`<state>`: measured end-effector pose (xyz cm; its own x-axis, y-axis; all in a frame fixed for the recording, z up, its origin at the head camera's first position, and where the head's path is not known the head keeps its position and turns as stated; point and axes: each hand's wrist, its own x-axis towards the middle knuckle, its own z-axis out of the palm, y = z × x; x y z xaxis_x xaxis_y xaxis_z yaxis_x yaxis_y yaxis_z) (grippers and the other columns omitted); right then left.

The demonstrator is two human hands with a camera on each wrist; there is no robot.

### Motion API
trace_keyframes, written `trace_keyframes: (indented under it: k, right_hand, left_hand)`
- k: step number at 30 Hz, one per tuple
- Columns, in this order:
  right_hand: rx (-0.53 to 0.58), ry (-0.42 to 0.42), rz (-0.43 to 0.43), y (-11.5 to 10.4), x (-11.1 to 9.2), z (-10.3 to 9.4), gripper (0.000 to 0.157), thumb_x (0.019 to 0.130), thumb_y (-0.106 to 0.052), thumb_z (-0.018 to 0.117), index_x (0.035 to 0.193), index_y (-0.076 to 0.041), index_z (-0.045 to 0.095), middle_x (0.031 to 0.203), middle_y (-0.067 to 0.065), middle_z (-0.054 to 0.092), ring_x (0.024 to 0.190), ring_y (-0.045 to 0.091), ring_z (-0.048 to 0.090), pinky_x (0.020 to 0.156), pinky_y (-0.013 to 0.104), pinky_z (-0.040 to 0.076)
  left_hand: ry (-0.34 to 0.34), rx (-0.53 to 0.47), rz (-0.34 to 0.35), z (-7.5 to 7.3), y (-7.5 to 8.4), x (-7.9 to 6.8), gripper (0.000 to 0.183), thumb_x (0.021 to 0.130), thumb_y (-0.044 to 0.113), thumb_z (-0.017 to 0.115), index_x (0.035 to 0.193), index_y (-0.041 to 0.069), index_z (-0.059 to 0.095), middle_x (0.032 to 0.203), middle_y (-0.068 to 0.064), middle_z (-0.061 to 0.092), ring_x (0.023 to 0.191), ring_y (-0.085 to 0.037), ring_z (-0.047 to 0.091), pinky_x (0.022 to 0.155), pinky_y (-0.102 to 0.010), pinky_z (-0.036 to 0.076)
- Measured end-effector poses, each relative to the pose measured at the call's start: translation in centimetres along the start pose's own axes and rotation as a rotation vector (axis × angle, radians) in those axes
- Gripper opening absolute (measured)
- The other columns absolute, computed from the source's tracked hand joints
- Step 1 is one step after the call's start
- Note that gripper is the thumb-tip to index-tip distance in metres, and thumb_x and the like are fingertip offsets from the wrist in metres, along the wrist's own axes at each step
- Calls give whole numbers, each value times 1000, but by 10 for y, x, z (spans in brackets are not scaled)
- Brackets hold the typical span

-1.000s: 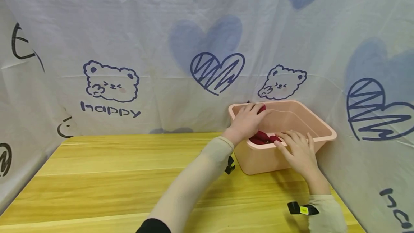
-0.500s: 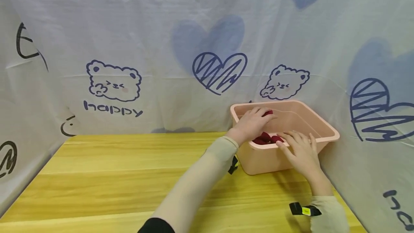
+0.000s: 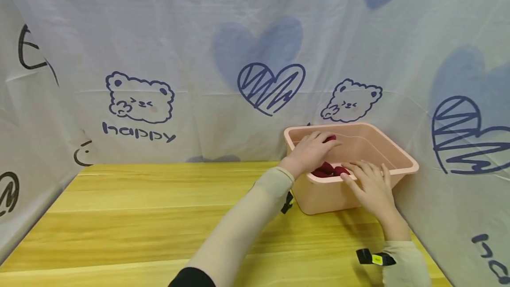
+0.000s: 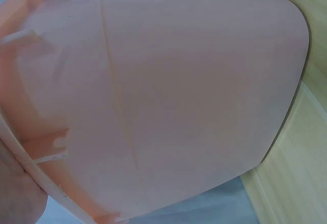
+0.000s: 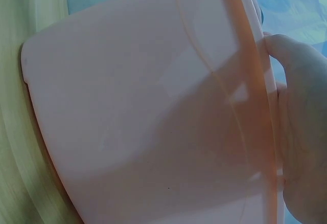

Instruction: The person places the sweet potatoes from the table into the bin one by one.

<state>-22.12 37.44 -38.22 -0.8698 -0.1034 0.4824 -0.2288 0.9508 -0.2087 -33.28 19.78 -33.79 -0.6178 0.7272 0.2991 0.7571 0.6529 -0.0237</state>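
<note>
The pink plastic bin stands at the table's far right, several dark red rounded pieces heaped in its near left corner. My left hand reaches over the left rim and holds a dark red piece at its fingertips, mostly hidden behind the hand. Over the front rim lies my right hand, fingers spread and loosely bent into the bin. Its thumb and forefinger tips are right beside another dark red piece. Both wrist views show mainly the bin's outer wall and a hand at the rim.
A yellow wood-grain table extends to the left of the bin. White cloth with blue hearts and bears hangs behind, and another cloth side runs close along the bin's right.
A second ago my left hand was slightly higher and further left; it has lowered a little into the bin with the dark red piece. My right hand has kept its place at the front rim.
</note>
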Motion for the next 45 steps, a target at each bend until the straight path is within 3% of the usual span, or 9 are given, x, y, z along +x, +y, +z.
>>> trace_keyframes:
  k: [34, 45]
  right_hand:
    - [5, 1, -1, -1, -1, 1, 47, 100, -47, 44, 131, -16, 58, 137, 17, 53, 132, 41, 37, 111, 70, 7]
    - [5, 4, 1, 0, 1, 0, 47, 99, -48, 45, 130, -16, 59, 136, 17, 54, 131, 41, 38, 111, 70, 7]
  left_hand:
    - [-53, 7, -61, 0, 0, 1, 50, 97, 37, 58, 145, 36, 43, 155, 6, 35, 145, -15, 28, 117, -41, 31]
    - [30, 85, -60, -1, -1, -3, 37, 100, 38, 48, 136, 33, 53, 147, 9, 46, 140, -15, 37, 115, -42, 33]
